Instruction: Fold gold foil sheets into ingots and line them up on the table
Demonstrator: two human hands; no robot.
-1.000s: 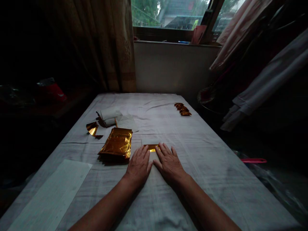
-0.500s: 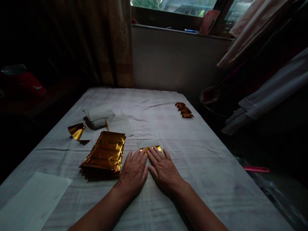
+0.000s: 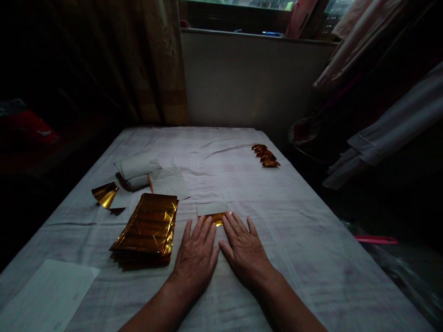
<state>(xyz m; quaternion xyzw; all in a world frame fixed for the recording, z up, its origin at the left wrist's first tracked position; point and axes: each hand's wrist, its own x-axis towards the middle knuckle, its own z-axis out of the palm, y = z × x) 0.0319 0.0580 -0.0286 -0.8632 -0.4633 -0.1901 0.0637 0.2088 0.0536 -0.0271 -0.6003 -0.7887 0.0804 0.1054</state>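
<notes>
A small sheet of paper (image 3: 212,209) with a gold foil band (image 3: 217,218) along its near part lies on the cloth-covered table. My left hand (image 3: 197,251) rests flat with its fingertips on the left end of the gold band. On the right end, my right hand (image 3: 246,249) also lies flat, fingers stretched out. Both hands are open, and the fingers hide the band's ends and near edge. Beside my left hand stands a stack of gold foil sheets (image 3: 148,226).
Several folded gold foil pieces (image 3: 266,156) sit in a row at the far right. Behind the stack are a curled gold scrap (image 3: 105,193) and crumpled pale paper (image 3: 136,167). A white sheet (image 3: 48,295) lies at the near left. Clothes (image 3: 391,124) hang at the right.
My hands have slid apart along the gold band, so more of its middle shows between them. The camera view has tilted slightly downward.
</notes>
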